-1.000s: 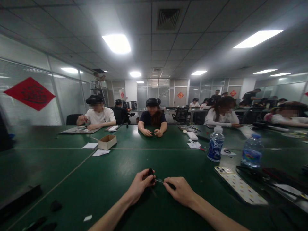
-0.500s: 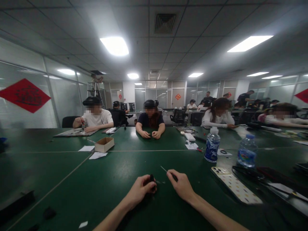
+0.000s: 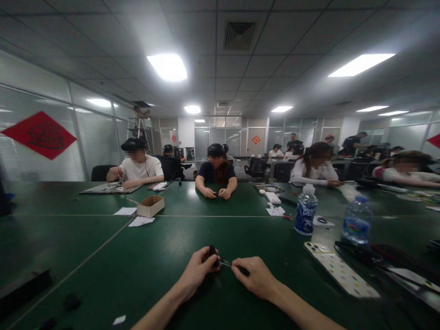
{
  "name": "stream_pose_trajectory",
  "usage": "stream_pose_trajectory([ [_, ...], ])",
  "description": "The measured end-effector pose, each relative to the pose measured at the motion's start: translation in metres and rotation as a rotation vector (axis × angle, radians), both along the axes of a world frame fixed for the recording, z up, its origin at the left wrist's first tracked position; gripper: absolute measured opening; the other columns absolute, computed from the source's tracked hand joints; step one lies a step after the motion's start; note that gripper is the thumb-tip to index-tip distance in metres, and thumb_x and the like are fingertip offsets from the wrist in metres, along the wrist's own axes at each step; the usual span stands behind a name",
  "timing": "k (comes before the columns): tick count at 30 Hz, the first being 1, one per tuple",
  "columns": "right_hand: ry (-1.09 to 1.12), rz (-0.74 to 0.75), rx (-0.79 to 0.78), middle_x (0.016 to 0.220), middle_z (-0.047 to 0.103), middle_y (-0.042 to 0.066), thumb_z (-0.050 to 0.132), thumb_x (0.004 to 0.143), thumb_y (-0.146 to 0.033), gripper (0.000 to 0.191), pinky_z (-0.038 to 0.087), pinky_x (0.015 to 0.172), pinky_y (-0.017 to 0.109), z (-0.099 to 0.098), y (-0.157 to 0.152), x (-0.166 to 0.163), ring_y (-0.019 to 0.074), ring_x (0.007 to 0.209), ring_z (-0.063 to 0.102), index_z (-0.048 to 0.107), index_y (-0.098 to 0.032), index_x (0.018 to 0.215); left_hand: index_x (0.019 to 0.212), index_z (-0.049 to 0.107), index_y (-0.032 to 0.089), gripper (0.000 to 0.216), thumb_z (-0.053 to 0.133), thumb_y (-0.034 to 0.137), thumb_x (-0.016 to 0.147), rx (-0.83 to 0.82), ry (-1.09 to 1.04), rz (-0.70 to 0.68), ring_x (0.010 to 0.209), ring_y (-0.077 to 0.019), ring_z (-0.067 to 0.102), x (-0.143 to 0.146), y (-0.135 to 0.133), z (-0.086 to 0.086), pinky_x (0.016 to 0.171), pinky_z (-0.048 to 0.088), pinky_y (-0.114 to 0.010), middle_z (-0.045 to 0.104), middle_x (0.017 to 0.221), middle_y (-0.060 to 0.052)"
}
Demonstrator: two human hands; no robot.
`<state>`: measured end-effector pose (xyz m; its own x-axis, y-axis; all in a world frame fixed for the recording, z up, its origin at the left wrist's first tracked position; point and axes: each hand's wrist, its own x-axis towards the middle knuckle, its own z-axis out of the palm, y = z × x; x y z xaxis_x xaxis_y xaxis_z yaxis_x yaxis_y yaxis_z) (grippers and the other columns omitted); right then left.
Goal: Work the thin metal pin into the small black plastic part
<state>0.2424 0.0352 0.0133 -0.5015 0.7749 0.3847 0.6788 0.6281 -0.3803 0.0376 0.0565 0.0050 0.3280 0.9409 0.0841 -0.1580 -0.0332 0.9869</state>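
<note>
My left hand (image 3: 197, 272) is closed around a small black part (image 3: 213, 253), held just above the green table (image 3: 144, 256). My right hand (image 3: 252, 277) pinches a thin screwdriver (image 3: 231, 265) by its dark handle. Its metal tip points left and meets the black part. The two hands are close together near the table's front edge.
To the right lie a patterned phone (image 3: 338, 270), two water bottles (image 3: 305, 210) and dark cables (image 3: 371, 256). A small cardboard box (image 3: 150, 206) and paper slips sit farther back on the left. Several people work across the table. Small black pieces lie at front left (image 3: 70, 301).
Half a second ago my right hand had lifted the screwdriver away with its tip pointing up. It has now come back left and down, tip against the black part again.
</note>
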Motion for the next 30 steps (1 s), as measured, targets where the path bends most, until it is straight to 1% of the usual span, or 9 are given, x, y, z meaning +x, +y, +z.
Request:
stream_pose_trajectory([
  [3, -0.003, -0.002, -0.021, 0.078, 0.068, 0.001, 0.042, 0.091, -0.029, 0.027, 0.044, 0.065, 0.022, 0.003, -0.003, 0.0, 0.0135, 0.069, 0.062, 0.067, -0.02, 0.091, 0.092, 0.059, 0.013, 0.032, 0.068, 0.036, 0.072, 0.025, 0.017, -0.017, 0.076, -0.0156, 0.057, 0.0, -0.002, 0.003, 0.073, 0.046, -0.029, 0.06, 0.086, -0.005],
  [6, 0.007, -0.014, -0.03, 0.079, 0.068, 0.002, 0.041, 0.092, -0.03, 0.028, 0.044, 0.065, 0.022, 0.004, -0.004, 0.0, 0.0138, 0.069, 0.062, 0.066, -0.019, 0.091, 0.091, 0.059, 0.014, 0.029, 0.066, 0.036, 0.073, 0.03, 0.032, -0.032, 0.079, -0.0169, 0.058, -0.001, -0.003, 0.006, 0.075, 0.046, -0.03, 0.06, 0.088, -0.006],
  [13, 0.047, 0.002, 0.009, 0.079, 0.066, 0.002, 0.039, 0.092, -0.032, 0.028, 0.044, 0.063, 0.023, -0.001, -0.001, 0.001, 0.0142, 0.069, 0.061, 0.064, -0.019, 0.091, 0.09, 0.059, 0.015, 0.029, 0.064, 0.039, 0.075, 0.03, 0.035, -0.051, 0.083, -0.0182, 0.058, -0.002, -0.003, 0.009, 0.076, 0.046, -0.032, 0.06, 0.089, -0.006],
  [18, 0.21, -0.159, 0.003, 0.081, 0.067, 0.004, 0.035, 0.093, -0.035, 0.032, 0.045, 0.065, 0.026, -0.004, 0.006, 0.005, 0.0165, 0.071, 0.062, 0.063, -0.018, 0.093, 0.088, 0.06, 0.014, 0.027, 0.064, 0.037, 0.075, 0.087, 0.137, -0.153, 0.077, -0.0174, 0.058, 0.001, -0.004, 0.007, 0.072, 0.045, -0.029, 0.062, 0.082, -0.006],
  [19, 0.203, -0.148, -0.001, 0.082, 0.067, 0.004, 0.036, 0.093, -0.035, 0.032, 0.046, 0.066, 0.026, -0.004, 0.006, 0.005, 0.0167, 0.071, 0.062, 0.063, -0.019, 0.093, 0.089, 0.06, 0.014, 0.027, 0.064, 0.037, 0.075, 0.086, 0.113, -0.143, 0.078, -0.0175, 0.058, 0.001, -0.003, 0.005, 0.072, 0.046, -0.029, 0.062, 0.083, -0.006],
  [23, 0.076, 0.02, -0.033, 0.081, 0.067, 0.003, 0.039, 0.091, -0.033, 0.03, 0.046, 0.064, 0.024, -0.004, 0.001, 0.004, 0.0149, 0.068, 0.061, 0.065, -0.019, 0.091, 0.092, 0.058, 0.013, 0.03, 0.064, 0.038, 0.075, 0.005, -0.075, -0.029, 0.081, -0.0172, 0.059, 0.0, 0.004, -0.006, 0.075, 0.047, -0.031, 0.06, 0.088, -0.007],
  [26, 0.046, 0.016, -0.027, 0.078, 0.067, 0.002, 0.039, 0.091, -0.033, 0.03, 0.046, 0.063, 0.024, -0.004, -0.001, 0.003, 0.0147, 0.066, 0.061, 0.066, -0.019, 0.092, 0.094, 0.058, 0.013, 0.033, 0.067, 0.037, 0.073, -0.039, -0.117, -0.011, 0.081, -0.0168, 0.059, -0.001, 0.007, -0.01, 0.078, 0.047, -0.032, 0.061, 0.09, -0.007],
  [30, 0.038, 0.018, -0.009, 0.079, 0.067, 0.002, 0.041, 0.091, -0.032, 0.028, 0.046, 0.065, 0.024, -0.004, -0.001, 0.003, 0.0144, 0.067, 0.061, 0.066, -0.02, 0.093, 0.097, 0.058, 0.013, 0.034, 0.067, 0.036, 0.073, -0.036, -0.115, -0.017, 0.082, -0.0166, 0.06, -0.001, 0.006, -0.009, 0.079, 0.047, -0.032, 0.061, 0.093, -0.008],
])
